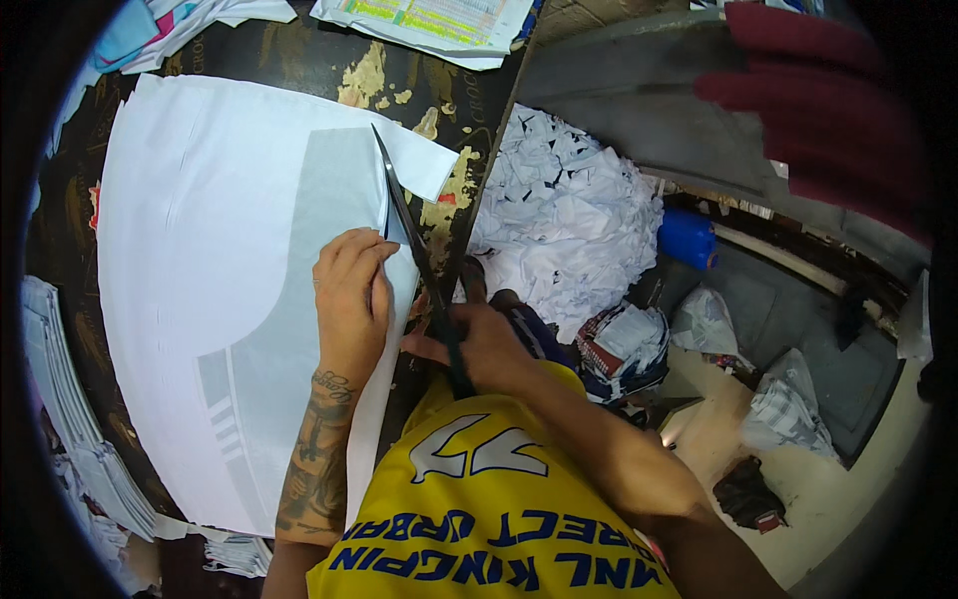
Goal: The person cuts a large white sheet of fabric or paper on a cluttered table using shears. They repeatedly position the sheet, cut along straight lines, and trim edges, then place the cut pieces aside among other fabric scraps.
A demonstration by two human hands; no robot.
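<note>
A large white sheet (180,230) lies on the dark table, printed with a grey garment-like shape (324,220); I cannot tell whether it is cloth or paper. My left hand (351,290) rests on its right part, fingers bent together at the cut edge and seemingly pinching it. Long dark scissors (414,235) are in my right hand (486,344), fingers closed round the handles just off the table's edge. The blades are parted, pointing away from me, one above the sheet and the other partly hidden under it. A white strip (424,165) spreads to the right beyond the blades.
The dark table (269,50) has worn, peeling patches. Printed papers (439,25) lie at its far edge, folded white stacks (65,369) at the left. Right of the table are a heap of white scraps (569,210), a blue roll (687,240) and plastic bags (788,404).
</note>
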